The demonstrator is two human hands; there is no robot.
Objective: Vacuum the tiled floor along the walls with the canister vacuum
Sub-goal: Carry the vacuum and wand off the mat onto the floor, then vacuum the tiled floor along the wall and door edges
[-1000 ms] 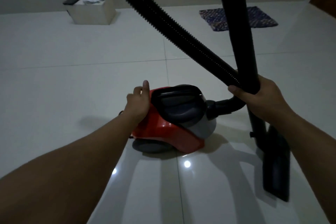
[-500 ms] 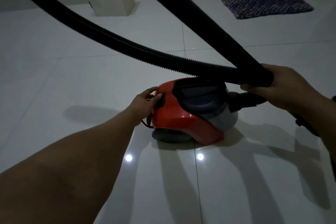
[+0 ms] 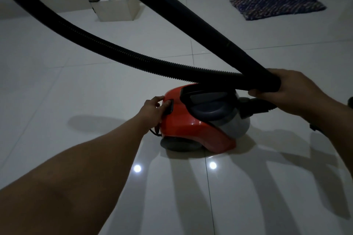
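Left hand [image 3: 152, 109] reaches in from 7 o'clock and rests against the rear face of the red canister vacuum [image 3: 198, 120]; its fingers are loosely curled, not spread, and the thumb lies on a dark switch [image 3: 170, 108] set into the red shell. A thin power cord [image 3: 154, 133] leaves the body just below the wrist. Judged from this contact, the step in hand is switching the machine on or setting it up; no stretch of floor is being swept at this instant.

Canister: stands at the centre of the view on glossy white tiled floor [image 3: 76, 101], well apart from any wall. Its ribbed hose [image 3: 114, 51] arches from 10 o'clock across to the right, passing just above the dark lid.

Cardboard box [image 3: 116, 10], at 11 o'clock, sits against the far wall with a dark flat object and pale crumpled material on top.

Rigid wand tube [image 3: 191, 19] runs from 12 o'clock down to 3 o'clock.

Right hand [image 3: 292, 93] is wrapped closed around the lower end of the wand, where it meets the hose; the fingertips are hidden beneath the tube. The floor nozzle is out of view.

Patterned mat [image 3: 277, 5] lies at 1 o'clock near the far wall.

Next move, as a judgement: free the left hand, bring the nozzle down to the tiles and lead it to the skirting at 12 o'clock, with the canister drawn behind and the hose kept clear of the box.
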